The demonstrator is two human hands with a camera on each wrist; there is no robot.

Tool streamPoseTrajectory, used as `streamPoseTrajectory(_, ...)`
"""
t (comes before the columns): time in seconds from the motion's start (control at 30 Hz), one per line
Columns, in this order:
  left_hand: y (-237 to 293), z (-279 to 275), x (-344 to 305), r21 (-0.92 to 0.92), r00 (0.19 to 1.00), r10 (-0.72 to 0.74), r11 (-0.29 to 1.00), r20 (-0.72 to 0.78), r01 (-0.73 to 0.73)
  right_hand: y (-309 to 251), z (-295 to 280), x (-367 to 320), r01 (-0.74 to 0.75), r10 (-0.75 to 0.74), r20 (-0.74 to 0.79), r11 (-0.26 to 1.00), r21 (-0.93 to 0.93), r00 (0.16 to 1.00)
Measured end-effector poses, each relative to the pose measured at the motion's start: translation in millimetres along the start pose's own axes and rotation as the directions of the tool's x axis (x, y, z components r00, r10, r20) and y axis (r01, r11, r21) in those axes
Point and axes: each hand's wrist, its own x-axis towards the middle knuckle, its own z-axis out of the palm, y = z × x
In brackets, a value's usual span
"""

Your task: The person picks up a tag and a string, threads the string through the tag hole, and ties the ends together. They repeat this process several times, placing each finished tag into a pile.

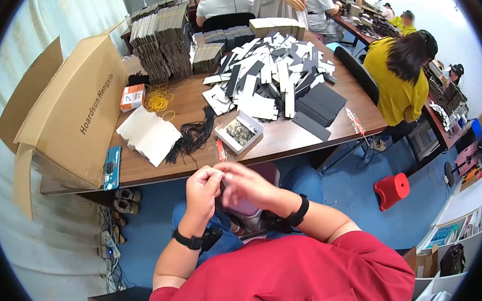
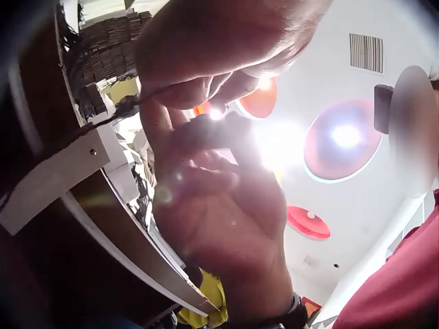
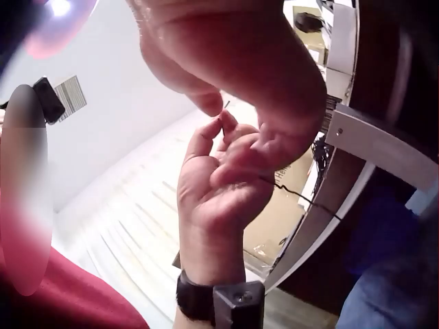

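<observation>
My left hand (image 1: 202, 191) has its fingers curled and pinches a thin black cord (image 3: 295, 192). From that hand the cord runs toward the table edge. My right hand (image 1: 248, 186), blurred in the head view, is held against the left, its fingertips meeting the left thumb and forefinger; I cannot tell whether it also holds the cord. A pale strip (image 2: 58, 179) with a small round hole shows beside the cord in the left wrist view. Both hands are in front of the table's near edge, close to a small white box (image 1: 257, 139) of tiny metallic pieces.
Loose black cords (image 1: 196, 134) lie on the table (image 1: 185, 93) beside a white sheet (image 1: 149, 135). Behind are a heap of black and white strips (image 1: 266, 74) and tall stacks (image 1: 160, 42). A big carton (image 1: 78, 111) stands left. A red stool (image 1: 391, 191) is on the floor; people sit beyond.
</observation>
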Motion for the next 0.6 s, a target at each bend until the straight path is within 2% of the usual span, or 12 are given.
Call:
streamPoseTrajectory(0.03, 5, 2, 0, -0.003, 1.0, 0.02, 1.0, -0.014, -0.02, -4, 4, -6, -0.089, 0.076, 0.135, 0.992, 0.094, 0.988)
streamPoseTrajectory(0.07, 7, 0, 0, -0.043, 1.0, 0.021, 0.999, -0.011, -0.021, 0, 7, -7, -0.087, 0.076, 0.128, 0.993, 0.083, 0.989)
streamPoseTrajectory(0.1, 9, -3, 1, -0.083, 1.0, 0.02, 0.996, -0.012, -0.021, 3, 6, -5, -0.092, 0.091, 0.05, 0.996, 0.001, 0.995)
streamPoseTrajectory(0.17, 15, -11, 5, -0.141, 0.996, 0.083, 0.986, -0.041, -0.088, 18, -12, -1, -0.053, 0.084, 0.195, 0.986, -0.157, 0.977)
streamPoseTrajectory(0.23, 27, -18, 8, -0.212, 0.993, 0.087, 0.972, -0.076, -0.102, 7, -6, -10, -0.212, 0.248, 0.171, 0.955, -0.206, 0.954)
streamPoseTrajectory(0.33, 42, -27, 10, -0.247, 0.977, 0.08, 0.96, -0.199, -0.129, 14, -12, -9, -0.201, 0.217, 0.224, 0.975, -0.09, 0.95)
streamPoseTrajectory(0.37, 40, -37, 14, -0.27, 0.987, 0.076, 0.956, -0.142, -0.113, 22, -16, -3, -0.149, 0.16, 0.16, 0.986, -0.081, 0.974)
streamPoseTrajectory(0.43, 36, -25, 8, -0.269, 0.994, 0.036, 0.961, -0.101, -0.062, 21, 3, -2, 0.152, -0.151, 0.025, 0.954, -0.257, 0.988)
streamPoseTrajectory(0.5, 26, -11, 2, -0.262, 0.999, -0.023, 0.965, -0.024, 0.016, 10, 12, 0, 0.161, -0.106, 0.184, 0.935, -0.317, 0.977)
streamPoseTrajectory(0.53, 23, -7, 0, -0.294, 0.999, -0.033, 0.955, 0.03, 0.041, 6, 15, 3, 0.089, 0.025, 0.263, 0.906, -0.414, 0.964)
streamPoseTrajectory(0.57, 23, -7, 0, -0.285, 1.0, -0.022, 0.958, 0.004, 0.023, 14, 14, 4, 0.049, 0.033, 0.258, 0.952, -0.304, 0.966)
streamPoseTrajectory(0.6, 24, -7, 1, -0.278, 1.0, -0.003, 0.961, -0.022, -0.003, 19, 10, 5, -0.019, 0.079, 0.189, 0.954, -0.3, 0.979)
